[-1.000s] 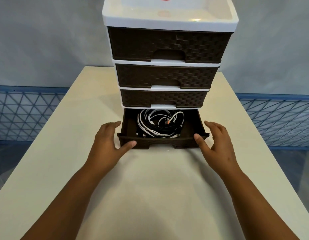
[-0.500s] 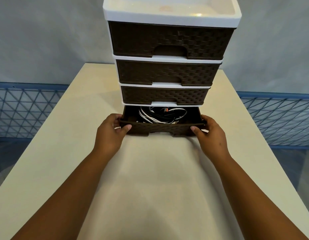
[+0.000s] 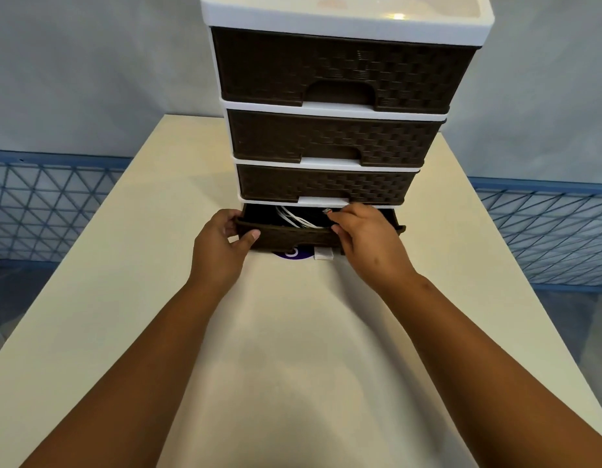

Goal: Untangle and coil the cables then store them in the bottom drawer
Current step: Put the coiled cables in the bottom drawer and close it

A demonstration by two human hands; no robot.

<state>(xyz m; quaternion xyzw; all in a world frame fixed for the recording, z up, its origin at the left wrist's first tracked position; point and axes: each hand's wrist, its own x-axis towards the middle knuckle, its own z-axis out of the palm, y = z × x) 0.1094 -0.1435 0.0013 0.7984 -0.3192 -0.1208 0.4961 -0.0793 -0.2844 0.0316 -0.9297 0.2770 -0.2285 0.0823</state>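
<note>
Two bare forearms reach in from the near edge over a cream tabletop (image 3: 292, 366). Left hand (image 3: 218, 248) grips the left front corner of the bottom drawer (image 3: 286, 233), thumb on the front face, fingers curled round the corner edge. Right hand (image 3: 363, 238) sits at the right half of the drawer front, fingers bent over the top edge and reaching into the opening; thumb near the front lip. Whether it pinches a cable or only the drawer edge, cannot tell. Drawer is pulled out only a little, dark brown woven-look plastic, its right end sticking out past the right hand. Inside, white cables (image 3: 297, 219) show as a few curved strands at the left-centre of the gap; a small connector end (image 3: 327, 211) with an orange spot pokes up just beside the right fingertips. Under the drawer front on the tabletop, a purple round sticker (image 3: 291, 253) and a small white tag (image 3: 323, 255), both partly hidden. Above, three more brown drawers closed in a white-framed drawer unit (image 3: 343, 106) with a white tray-like top. Behind the tabletop, blue wire mesh panels (image 3: 39, 211) on both sides and a grey wall (image 3: 90, 62).
</note>
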